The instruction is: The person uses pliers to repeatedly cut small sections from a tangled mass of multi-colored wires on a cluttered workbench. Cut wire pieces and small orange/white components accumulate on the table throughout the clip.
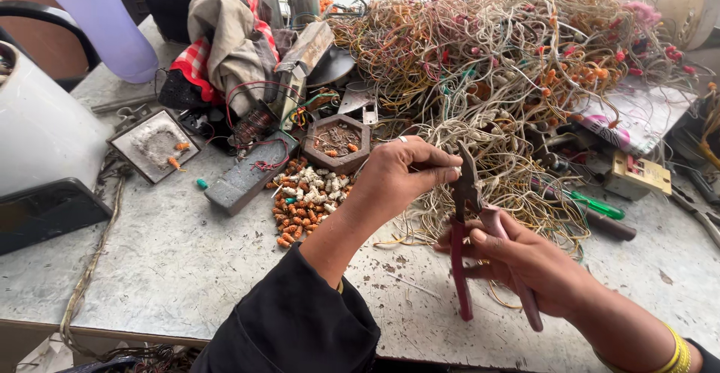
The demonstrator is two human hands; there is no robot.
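A: Start at the left edge of the bench. What lies there?

B: A small square tray with grey dust and a couple of orange bits, then a dark flat block. Just right of it sits a heap of small orange and white caps, near the middle of the bench, below a hexagonal wooden dish.

A: And the hands?

B: The left hand comes up across the front edge, fingers pressed together and pinching a thin pale wire right at the nose of the pliers. The right hand wraps the red handles, fingers curled round them. I cannot tell whether the pliers' tips are fully closed on the wire.

A: What could go wrong?

B: The left fingertips sit very close to the cutting nose; I'd judge a squeeze with the wire slipping could nip them. The wire runs back into the big tangle of wires filling the far right corner, so a pull might drag the whole mass forward and sweep the green-handled screwdriver toward the front edge.

A: Anything else?

B: The cap heap lies beside the left forearm; a sideways nudge would likely scatter it.
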